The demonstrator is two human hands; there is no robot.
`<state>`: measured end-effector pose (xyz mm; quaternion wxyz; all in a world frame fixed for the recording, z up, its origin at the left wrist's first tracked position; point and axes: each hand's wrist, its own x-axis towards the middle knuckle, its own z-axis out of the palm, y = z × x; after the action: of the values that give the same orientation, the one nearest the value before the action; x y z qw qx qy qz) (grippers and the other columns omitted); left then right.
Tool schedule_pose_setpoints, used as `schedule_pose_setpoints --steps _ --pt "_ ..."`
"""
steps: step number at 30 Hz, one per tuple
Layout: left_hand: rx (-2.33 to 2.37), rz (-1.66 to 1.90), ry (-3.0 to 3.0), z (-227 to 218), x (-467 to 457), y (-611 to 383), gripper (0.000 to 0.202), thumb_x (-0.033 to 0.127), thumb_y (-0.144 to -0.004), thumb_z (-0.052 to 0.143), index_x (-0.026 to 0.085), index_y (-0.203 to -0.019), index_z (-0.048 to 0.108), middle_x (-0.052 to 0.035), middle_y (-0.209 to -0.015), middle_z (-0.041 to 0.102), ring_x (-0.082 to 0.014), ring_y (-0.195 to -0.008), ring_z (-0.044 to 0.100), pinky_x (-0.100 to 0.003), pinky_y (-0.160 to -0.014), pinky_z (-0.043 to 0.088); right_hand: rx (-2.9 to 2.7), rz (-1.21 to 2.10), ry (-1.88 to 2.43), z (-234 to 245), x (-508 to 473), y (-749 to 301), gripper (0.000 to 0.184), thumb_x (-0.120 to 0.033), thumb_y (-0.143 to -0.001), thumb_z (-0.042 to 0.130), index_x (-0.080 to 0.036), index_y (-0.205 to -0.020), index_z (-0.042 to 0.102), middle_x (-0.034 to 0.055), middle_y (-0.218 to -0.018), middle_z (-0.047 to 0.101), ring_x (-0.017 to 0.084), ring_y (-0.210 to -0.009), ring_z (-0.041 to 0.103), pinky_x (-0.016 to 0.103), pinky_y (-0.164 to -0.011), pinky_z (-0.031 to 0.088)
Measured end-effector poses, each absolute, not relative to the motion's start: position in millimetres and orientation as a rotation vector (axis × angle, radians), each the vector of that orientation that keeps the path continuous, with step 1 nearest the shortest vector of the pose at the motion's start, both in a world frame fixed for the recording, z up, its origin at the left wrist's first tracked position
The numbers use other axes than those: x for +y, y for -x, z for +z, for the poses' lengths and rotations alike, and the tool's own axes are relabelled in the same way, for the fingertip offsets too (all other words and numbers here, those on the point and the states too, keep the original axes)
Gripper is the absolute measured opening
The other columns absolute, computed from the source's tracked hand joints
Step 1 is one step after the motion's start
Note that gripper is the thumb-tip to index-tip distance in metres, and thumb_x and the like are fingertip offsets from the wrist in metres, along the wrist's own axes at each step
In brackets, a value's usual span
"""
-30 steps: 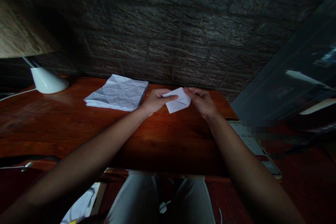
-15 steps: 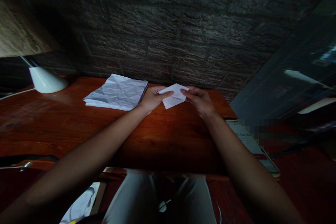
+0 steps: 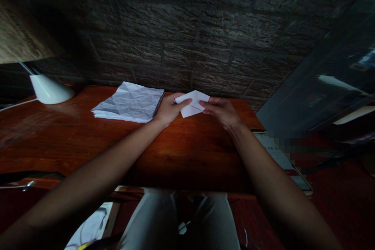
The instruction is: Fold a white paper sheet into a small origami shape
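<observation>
A small folded piece of white paper (image 3: 194, 100) is held up over the wooden desk, between both hands. My left hand (image 3: 170, 108) grips its left side, thumb on the front face and fingers behind. At its right side, my right hand (image 3: 222, 110) pinches it with the thumb on top; the fingers behind are partly hidden. A crease line runs across the paper between the two thumbs. Just left of my left hand lies a stack of white sheets (image 3: 130, 101) marked with many fold creases.
The desk (image 3: 187, 152) meets a dark brick wall (image 3: 181, 27). A lamp with a white base (image 3: 51, 89) stands at the left. A device with a lit screen (image 3: 281, 160) lies by the right forearm. Papers (image 3: 90, 226) sit below the desk's front edge at left.
The folded paper has risen slightly and tilted a little between the hands. My right thumb has shifted slightly down and left on it. Both hands keep their hold.
</observation>
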<state>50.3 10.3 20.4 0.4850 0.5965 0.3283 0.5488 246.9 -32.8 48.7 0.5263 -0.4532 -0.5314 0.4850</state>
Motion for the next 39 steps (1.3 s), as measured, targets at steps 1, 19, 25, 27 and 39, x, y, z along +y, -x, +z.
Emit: schedule_pose_setpoints --steps 1,19,25,27,39 --pt "0.795 1.343 -1.463 21 10 -50 0.036 0.043 -0.073 0.086 0.017 -0.097 0.078 -0.0051 -0.092 0.079 -0.0178 -0.080 0.067 -0.032 -0.075 0.053 -1.282 1.152 1.092 49 -33 -247 0.029 -0.041 -0.065 0.093 -0.024 -0.085 0.081 0.0047 -0.099 0.081 0.019 -0.091 0.072 0.037 -0.083 0.060" --pt "0.777 1.361 -1.531 17 13 -53 0.039 0.035 -0.072 0.086 0.018 -0.103 0.072 -0.0033 -0.094 0.076 -0.0164 -0.083 0.065 -0.029 -0.077 0.052 -1.336 1.094 1.104 44 -32 -242 0.039 -0.037 -0.062 0.092 -0.024 -0.096 0.079 0.0048 -0.095 0.081 0.019 -0.086 0.070 0.037 -0.081 0.056" --pt "0.780 1.284 -1.362 14 15 -53 0.027 0.038 -0.085 0.076 0.020 -0.105 0.073 -0.0046 -0.098 0.077 -0.0159 -0.083 0.068 -0.029 -0.078 0.054 -1.326 1.082 1.099 44 -33 -241 0.034 -0.033 -0.065 0.086 -0.023 -0.097 0.078 0.0057 -0.103 0.081 0.020 -0.090 0.070 0.036 -0.081 0.055" --pt "0.772 1.260 -1.295 14 15 -53 0.030 0.041 -0.085 0.076 0.020 -0.107 0.073 -0.0046 -0.097 0.076 -0.0162 -0.083 0.068 -0.030 -0.077 0.056 -1.311 1.079 1.102 45 -33 -240 0.035 -0.034 -0.066 0.086 -0.023 -0.098 0.077 0.0056 -0.104 0.081 0.019 -0.090 0.070 0.035 -0.079 0.055" --pt "0.799 1.207 -1.500 19 7 -52 0.028 0.044 -0.085 0.076 0.020 -0.098 0.076 -0.0053 -0.086 0.076 -0.0128 -0.066 0.063 -0.022 -0.054 0.046 -1.338 0.968 1.086 42 -31 -241 0.034 -0.048 -0.069 0.084 -0.024 -0.093 0.076 0.0042 -0.096 0.079 0.018 -0.082 0.067 0.030 -0.065 0.049"
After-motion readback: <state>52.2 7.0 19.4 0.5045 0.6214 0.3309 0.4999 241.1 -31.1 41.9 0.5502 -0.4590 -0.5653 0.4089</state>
